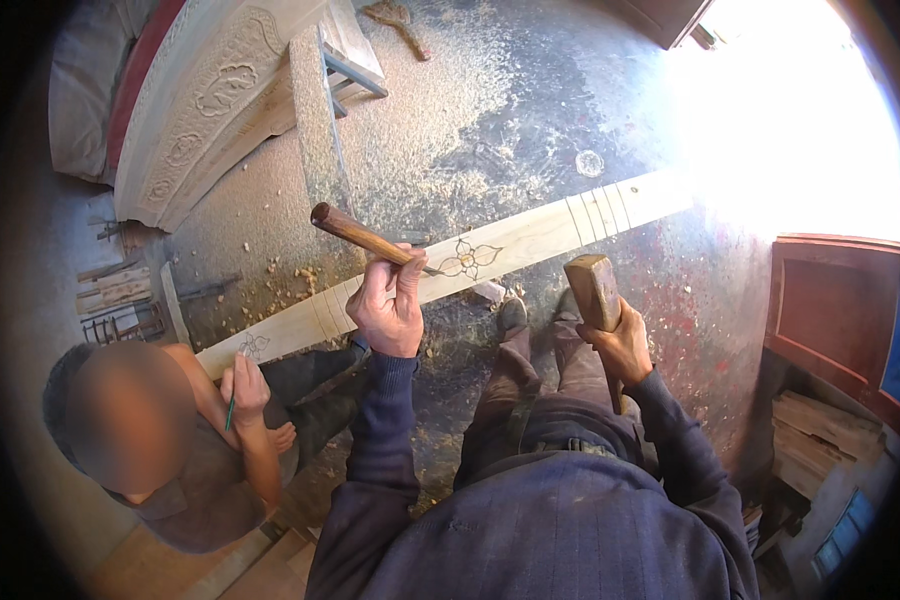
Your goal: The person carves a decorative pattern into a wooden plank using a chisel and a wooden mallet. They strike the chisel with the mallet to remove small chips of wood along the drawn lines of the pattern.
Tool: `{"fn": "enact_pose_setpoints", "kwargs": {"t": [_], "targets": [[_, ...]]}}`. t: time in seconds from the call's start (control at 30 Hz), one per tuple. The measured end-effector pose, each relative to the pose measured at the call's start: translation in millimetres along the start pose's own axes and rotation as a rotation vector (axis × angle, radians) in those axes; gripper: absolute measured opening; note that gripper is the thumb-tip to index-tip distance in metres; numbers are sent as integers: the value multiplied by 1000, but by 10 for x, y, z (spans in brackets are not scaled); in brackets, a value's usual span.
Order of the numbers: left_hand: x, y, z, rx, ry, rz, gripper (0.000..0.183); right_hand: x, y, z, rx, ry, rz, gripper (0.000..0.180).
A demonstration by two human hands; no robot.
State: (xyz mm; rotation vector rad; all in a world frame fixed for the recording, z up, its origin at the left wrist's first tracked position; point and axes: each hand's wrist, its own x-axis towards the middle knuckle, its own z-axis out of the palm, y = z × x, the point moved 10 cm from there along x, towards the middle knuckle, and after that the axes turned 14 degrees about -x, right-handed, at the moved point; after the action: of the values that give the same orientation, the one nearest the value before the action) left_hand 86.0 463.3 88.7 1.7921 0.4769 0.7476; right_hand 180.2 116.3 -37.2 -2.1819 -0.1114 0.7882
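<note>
My left hand (391,300) grips a carving chisel with a brown wooden handle (364,234). Its metal tip meets the pale wooden plank (532,251) at the left edge of a flower design (468,259) marked in dark lines. The handle slants up and to the left. In my right hand (622,346) is a wooden mallet (594,289), its block head up and apart from the chisel. Several dark lines cross the plank on either side of the flower. A bright glare washes out its right end.
At the left, a person's hand (246,390) holds a green pencil (230,412) over another flower drawing (254,345) on the plank. A large carved wooden panel (195,127) stands upper left. Wood chips and dust cover the floor (435,142). A brush (401,26) lies at the top.
</note>
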Motion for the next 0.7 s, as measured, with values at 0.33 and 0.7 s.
{"fn": "enact_pose_setpoints", "kwargs": {"t": [0.33,0.7], "targets": [[49,41,67,87,-65,40,21,-34,-17,29,14,1,-12,43],[255,211,369,160,-321,118,28,-50,-24,44,-26,25,-89,51]]}}
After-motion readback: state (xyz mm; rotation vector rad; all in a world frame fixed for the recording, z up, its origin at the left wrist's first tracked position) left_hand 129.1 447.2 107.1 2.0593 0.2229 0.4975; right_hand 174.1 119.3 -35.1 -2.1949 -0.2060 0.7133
